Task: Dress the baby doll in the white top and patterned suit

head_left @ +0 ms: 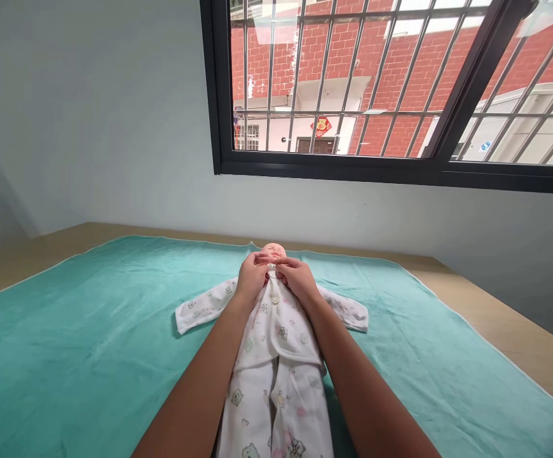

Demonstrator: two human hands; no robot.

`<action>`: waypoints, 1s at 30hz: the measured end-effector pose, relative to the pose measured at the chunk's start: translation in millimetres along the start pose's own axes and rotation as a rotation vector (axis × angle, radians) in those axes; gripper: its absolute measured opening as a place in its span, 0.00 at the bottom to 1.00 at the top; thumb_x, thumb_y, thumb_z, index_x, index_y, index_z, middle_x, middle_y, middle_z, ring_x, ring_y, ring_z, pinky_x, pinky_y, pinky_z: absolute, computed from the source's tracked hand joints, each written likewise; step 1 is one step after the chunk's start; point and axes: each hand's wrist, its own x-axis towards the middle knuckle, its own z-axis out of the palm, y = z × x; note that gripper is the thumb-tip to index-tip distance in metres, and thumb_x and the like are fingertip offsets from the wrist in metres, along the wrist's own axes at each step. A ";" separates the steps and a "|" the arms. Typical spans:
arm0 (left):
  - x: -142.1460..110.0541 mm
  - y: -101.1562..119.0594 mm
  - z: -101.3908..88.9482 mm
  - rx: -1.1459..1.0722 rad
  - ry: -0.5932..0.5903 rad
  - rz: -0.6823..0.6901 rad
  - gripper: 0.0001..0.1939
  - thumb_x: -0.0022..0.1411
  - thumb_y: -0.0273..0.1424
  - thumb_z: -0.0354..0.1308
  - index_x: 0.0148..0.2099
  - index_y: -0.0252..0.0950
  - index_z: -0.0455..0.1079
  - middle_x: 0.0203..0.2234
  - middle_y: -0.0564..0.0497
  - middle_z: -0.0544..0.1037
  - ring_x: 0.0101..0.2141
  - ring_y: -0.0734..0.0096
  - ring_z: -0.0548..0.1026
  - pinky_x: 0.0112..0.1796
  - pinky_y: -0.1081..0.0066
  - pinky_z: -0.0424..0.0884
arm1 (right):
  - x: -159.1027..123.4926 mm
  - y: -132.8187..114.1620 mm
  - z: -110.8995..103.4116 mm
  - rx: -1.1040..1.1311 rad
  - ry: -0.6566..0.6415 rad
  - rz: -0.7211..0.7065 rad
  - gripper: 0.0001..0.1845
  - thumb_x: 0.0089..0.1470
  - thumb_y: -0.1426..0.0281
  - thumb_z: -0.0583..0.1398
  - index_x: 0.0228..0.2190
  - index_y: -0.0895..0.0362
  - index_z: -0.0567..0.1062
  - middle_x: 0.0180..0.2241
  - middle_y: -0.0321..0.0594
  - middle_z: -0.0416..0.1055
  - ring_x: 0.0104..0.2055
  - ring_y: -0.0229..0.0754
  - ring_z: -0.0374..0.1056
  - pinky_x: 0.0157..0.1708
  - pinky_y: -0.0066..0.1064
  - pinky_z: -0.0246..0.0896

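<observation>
A baby doll (273,249) lies on its back, its head at the far end and partly hidden behind my fingers. It wears a white printed baby jacket (283,331) with sleeves spread to both sides, and matching trousers (300,407). At the collar, my left hand (252,275) pinches the jacket's left edge. My right hand (296,275) pinches the collar from the other side, its fingertips close to those of the left. Below them a round button (275,300) shows on the jacket front. What exactly lies between the fingertips is mostly hidden.
A teal blanket (114,343) is spread under the doll over a wooden surface (505,318). Behind it rises a pale wall (114,127) with a dark-framed, barred window (324,164). Beyond the glass is a red brick building.
</observation>
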 end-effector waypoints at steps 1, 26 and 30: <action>0.2 -0.4 -0.2 0.003 0.007 -0.003 0.15 0.48 0.20 0.55 0.40 0.35 0.69 0.39 0.48 0.78 0.19 0.82 0.66 0.23 0.75 0.62 | 0.1 0.3 0.2 0.012 -0.002 -0.009 0.18 0.40 0.69 0.57 0.34 0.57 0.82 0.19 0.32 0.65 0.21 0.32 0.55 0.22 0.24 0.51; -0.6 -2.6 1.4 0.076 0.026 0.044 0.18 0.46 0.18 0.58 0.41 0.36 0.69 0.38 0.49 0.76 0.23 0.80 0.69 0.27 0.75 0.65 | 2.0 3.1 -1.7 0.028 0.018 0.068 0.14 0.41 0.70 0.56 0.28 0.59 0.80 0.18 0.31 0.63 0.18 0.30 0.53 0.18 0.23 0.47; -1.5 -1.0 2.5 0.077 0.020 0.042 0.19 0.46 0.16 0.57 0.42 0.36 0.69 0.33 0.52 0.75 0.22 0.80 0.69 0.27 0.76 0.65 | 3.8 4.3 -2.6 0.015 0.005 0.080 0.13 0.41 0.70 0.56 0.28 0.59 0.79 0.18 0.31 0.64 0.18 0.30 0.53 0.18 0.23 0.47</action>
